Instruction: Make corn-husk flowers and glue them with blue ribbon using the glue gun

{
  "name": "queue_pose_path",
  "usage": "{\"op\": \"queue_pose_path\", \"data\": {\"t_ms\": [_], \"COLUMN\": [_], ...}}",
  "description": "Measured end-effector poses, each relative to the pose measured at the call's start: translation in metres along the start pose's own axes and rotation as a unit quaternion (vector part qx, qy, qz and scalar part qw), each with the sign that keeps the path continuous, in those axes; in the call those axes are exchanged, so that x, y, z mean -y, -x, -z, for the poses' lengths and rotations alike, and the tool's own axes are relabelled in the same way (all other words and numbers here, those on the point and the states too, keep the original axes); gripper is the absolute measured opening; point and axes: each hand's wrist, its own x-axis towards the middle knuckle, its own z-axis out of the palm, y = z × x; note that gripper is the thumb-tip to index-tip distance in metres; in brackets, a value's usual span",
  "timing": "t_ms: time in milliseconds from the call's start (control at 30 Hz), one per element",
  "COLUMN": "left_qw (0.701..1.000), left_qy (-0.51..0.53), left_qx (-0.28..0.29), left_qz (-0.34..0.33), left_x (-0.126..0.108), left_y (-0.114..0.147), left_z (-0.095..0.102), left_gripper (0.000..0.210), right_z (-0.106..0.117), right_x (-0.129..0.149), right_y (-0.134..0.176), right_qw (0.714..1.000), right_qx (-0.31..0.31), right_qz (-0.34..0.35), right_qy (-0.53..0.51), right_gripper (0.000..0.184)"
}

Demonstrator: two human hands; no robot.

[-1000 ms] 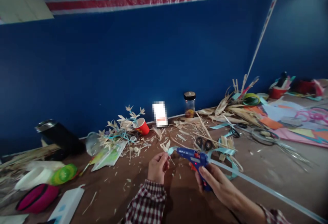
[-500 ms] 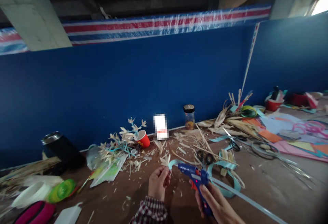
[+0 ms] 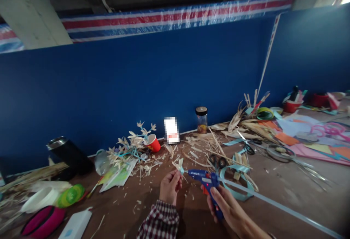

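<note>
My left hand (image 3: 170,186) pinches a small pale flower (image 3: 179,165) made of dried husk, with light-blue ribbon at its base. In my right hand (image 3: 222,204) is a blue hot glue gun (image 3: 201,175), fingers wrapped round its handle near the orange trigger. Its nozzle points left and is at the flower's base; whether it touches cannot be made out. A long clear glue stick (image 3: 273,200) sticks out of the gun's back toward the lower right. Behind the gun lie dark-handled scissors (image 3: 218,161) and a loop of light-blue ribbon (image 3: 237,195).
A red paper cup (image 3: 153,143) with husk flowers leans at the back left, beside more flowers (image 3: 124,151). A lidded jar (image 3: 201,120) stands by the blue partition (image 3: 136,82). Husk scraps, a black tumbler (image 3: 68,157), coloured paper (image 3: 314,148) and a pink case (image 3: 43,221) lie around.
The ribbon tail that stretched from the flower toward the gun now lies close at the flower's base. The nozzle has come nearer to it. The view has shifted slightly.
</note>
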Motion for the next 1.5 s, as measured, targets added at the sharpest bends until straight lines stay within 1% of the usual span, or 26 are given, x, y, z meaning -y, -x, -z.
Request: {"op": "queue_pose_path", "data": {"t_ms": [167,333,433,567,767,1000,1167,1333,1500], "left_qw": [1.000,1.000,1.000,1.000,1.000,1.000,1.000,0.999,0.998], "left_qy": [0.002,0.010,0.014,0.012,0.010,0.016,0.028,0.042,0.056], "left_qx": [-0.001,-0.002,-0.005,-0.011,-0.003,0.008,-0.003,-0.001,-0.004], "left_qz": [0.002,0.008,0.011,0.010,0.009,0.007,0.013,0.017,0.020], "left_x": [0.000,0.001,0.002,0.004,0.004,0.003,0.002,0.000,0.000], "left_y": [-0.001,-0.002,-0.003,-0.003,-0.003,-0.002,-0.002,-0.001,-0.001], "left_z": [-0.001,0.000,0.001,0.003,0.003,0.002,0.001,0.001,0.001], "left_gripper": [0.030,0.031,0.031,0.032,0.030,0.030,0.032,0.029,0.029], "right_z": [-0.002,-0.003,-0.004,-0.004,-0.004,-0.008,-0.006,-0.004,-0.003], "right_x": [0.002,0.001,0.001,0.001,0.004,0.007,0.010,0.009,0.004], "right_y": [-0.004,-0.006,-0.006,-0.006,-0.005,-0.005,-0.009,-0.009,-0.011], "right_qw": [1.000,1.000,1.000,0.999,0.998,0.999,0.999,1.000,1.000], "right_qx": [0.004,-0.021,-0.026,-0.027,-0.024,-0.016,-0.006,0.000,-0.010], "right_qz": [0.000,-0.010,-0.006,-0.030,-0.053,-0.029,0.028,0.016,0.020], "right_qy": [-0.004,-0.017,-0.016,-0.016,-0.012,-0.001,0.026,0.013,0.000], "right_gripper": [0.041,0.038,0.037,0.038,0.040,0.041,0.040,0.038,0.040]}}
